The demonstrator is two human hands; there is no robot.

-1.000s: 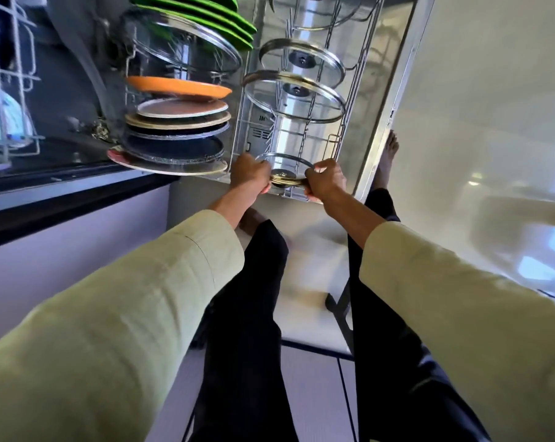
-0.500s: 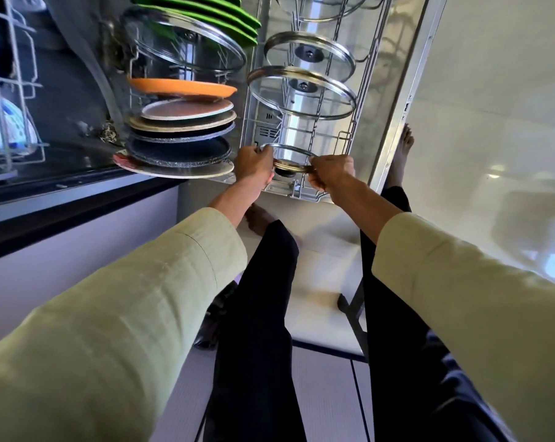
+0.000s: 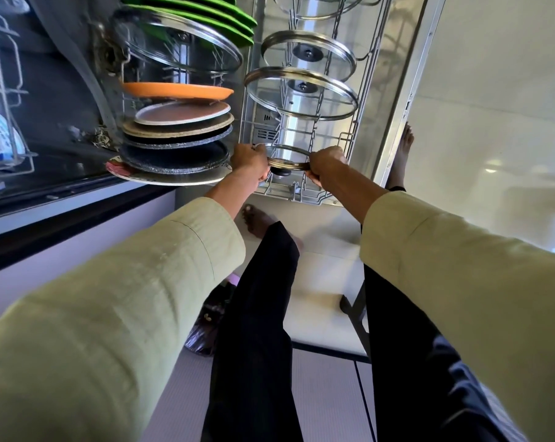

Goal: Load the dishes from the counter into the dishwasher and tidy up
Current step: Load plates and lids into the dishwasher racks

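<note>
Pale glossy floor [image 3: 492,129] on the right, grey tiles with dark grout lines near the person's legs, a white mat [image 3: 320,282] under the bare feet. Dishwasher door is down and the lower rack [image 3: 349,145] is pulled out, metal-wire, steel tub wall behind it. Left hand [image 3: 249,161] and right hand [image 3: 325,164] each curl around opposite rim edges of a small glass lid [image 3: 288,157] with a metal band; the lid sits at the rack's near end, dark knob facing down toward the person. Can't tell if it is resting on the tines or only held. Beyond it, farther along the same row, a large glass lid [image 3: 301,92] and another glass lid [image 3: 308,54] stand in the tines, a fourth rim just visible at the top edge. Left row of the rack: a pink-rimmed plate [image 3: 161,178] nearest, then two dark speckled plates [image 3: 174,154], a tan plate, a white-rimmed brown plate [image 3: 182,113], an orange plate [image 3: 177,90], a big glass lid [image 3: 177,43], and green plates [image 3: 206,11] farthest. Far left, a white wire upper basket [image 3: 2,90] holds a blue-and-white item, print on it too blurred to read. Dark worktop edge [image 3: 62,218] runs along the left over pale cabinet fronts. A dark crumpled bag [image 3: 209,323] lies on the floor by the left leg. Light green sleeves, black trousers. No readable brand or label anywhere.
</note>
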